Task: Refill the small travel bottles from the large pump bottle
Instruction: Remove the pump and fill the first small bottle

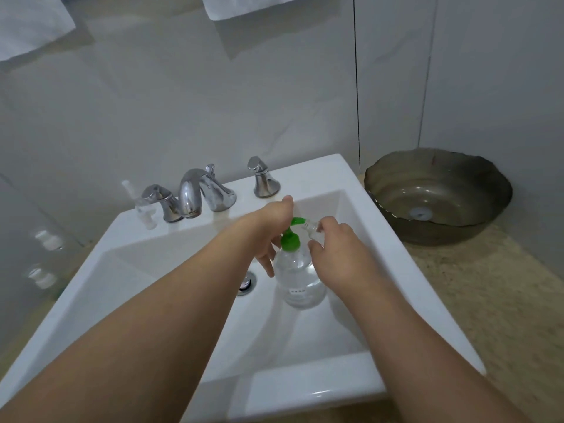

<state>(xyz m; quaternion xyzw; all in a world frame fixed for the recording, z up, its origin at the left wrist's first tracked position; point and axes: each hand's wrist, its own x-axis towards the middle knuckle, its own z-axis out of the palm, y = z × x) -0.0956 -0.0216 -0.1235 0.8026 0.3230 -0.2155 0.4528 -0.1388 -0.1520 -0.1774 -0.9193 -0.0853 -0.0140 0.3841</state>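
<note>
A large pump bottle (297, 271) with a green pump head (290, 238) stands inside the white sink (308, 175), just right of the drain (246, 283). The left hand (268, 227) rests on the pump head, thumb raised, fingers trailing down beside the bottle's shoulder; its grip looks loose rather than clenched, pressing more than clasping. The right hand (332, 254) pinches a small clear travel bottle (312, 228) at the nozzle tip.

Risks, as judged from here: the travel bottle's mouth looks narrow, so a slight misalignment with the nozzle would send liquid over the fingers and into the basin. A hard push on the pump could tip the large bottle, since it seems to stand on the sloping basin floor with no hand round its body. The clear travel bottle may also overfill unnoticed.

Orientation: the pump bottle's long axis is near upright; its nozzle points right and away, toward the brown glass bowl (439, 193) on the bench (488, 300). The travel bottle is tilted, mouth toward the nozzle. Other small bottles (45, 239) sit far left.
</note>
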